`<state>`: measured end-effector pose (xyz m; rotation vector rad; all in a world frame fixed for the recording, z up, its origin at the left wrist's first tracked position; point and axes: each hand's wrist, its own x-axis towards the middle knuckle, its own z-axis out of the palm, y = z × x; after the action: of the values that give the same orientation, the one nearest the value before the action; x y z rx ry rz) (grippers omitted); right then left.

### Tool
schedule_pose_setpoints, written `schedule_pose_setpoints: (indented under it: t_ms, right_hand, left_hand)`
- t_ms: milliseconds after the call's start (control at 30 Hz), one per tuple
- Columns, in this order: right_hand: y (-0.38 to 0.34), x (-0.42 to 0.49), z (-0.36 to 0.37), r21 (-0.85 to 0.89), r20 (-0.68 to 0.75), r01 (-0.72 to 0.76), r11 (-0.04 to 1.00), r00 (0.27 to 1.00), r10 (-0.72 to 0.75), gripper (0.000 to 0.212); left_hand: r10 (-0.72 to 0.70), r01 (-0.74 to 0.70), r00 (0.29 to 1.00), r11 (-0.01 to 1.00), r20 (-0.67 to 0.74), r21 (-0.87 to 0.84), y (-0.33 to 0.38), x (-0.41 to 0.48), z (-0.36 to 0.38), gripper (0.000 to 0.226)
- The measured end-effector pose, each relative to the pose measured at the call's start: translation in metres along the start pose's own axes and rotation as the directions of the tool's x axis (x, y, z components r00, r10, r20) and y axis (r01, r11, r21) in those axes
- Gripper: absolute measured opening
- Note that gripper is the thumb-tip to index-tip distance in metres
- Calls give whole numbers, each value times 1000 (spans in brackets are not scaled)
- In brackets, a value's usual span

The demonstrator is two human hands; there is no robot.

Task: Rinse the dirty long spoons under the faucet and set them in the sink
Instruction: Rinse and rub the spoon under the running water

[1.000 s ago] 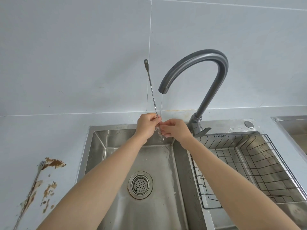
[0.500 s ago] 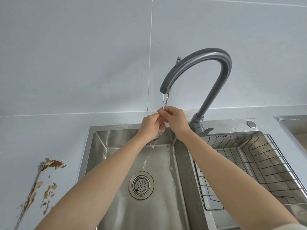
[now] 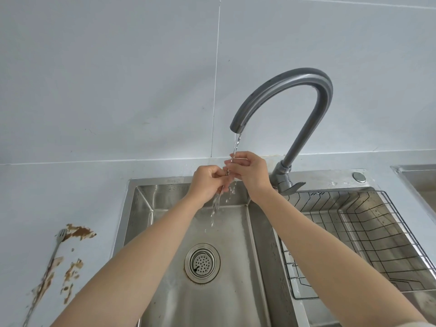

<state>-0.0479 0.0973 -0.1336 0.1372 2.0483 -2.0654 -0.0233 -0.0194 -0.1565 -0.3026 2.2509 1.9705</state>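
Under the running grey faucet, both my hands pinch a thin twisted metal long spoon. My left hand grips it lower down and my right hand sits just above, in the stream. Only short bits of the shaft show between the fingers; its ends are hidden. Water splashes off my hands into the steel sink. A second long spoon lies on the counter at the left among brown smears, its forked end pointing away from me.
The sink's drain strainer lies below my forearms. A black wire basket fills the right basin. Another steel basin's edge shows at far right. A tiled wall stands behind the faucet.
The spoon's shaft stood upright left of the spout, then swung right under the stream. My right hand moved up along it, and water now splashes off both hands.
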Motion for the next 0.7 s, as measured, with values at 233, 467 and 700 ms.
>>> schedule_pose_setpoints:
  t_ms: [233, 467, 700]
  right_hand:
    - [-3, 0, -2, 7, -12, 2, 1000, 1000, -2, 16]
    - [-6, 2, -6, 30, -29, 32, 999, 999, -31, 14]
    - [-7, -4, 2, 7, 5, -29, 1000, 1000, 29, 10]
  left_hand:
    - [-5, 4, 999, 1000, 44, 20, 0, -4, 5, 25]
    - [6, -13, 997, 996, 80, 87, 4, -1, 14, 24]
    - [-6, 2, 996, 999, 92, 53, -8, -7, 6, 29]
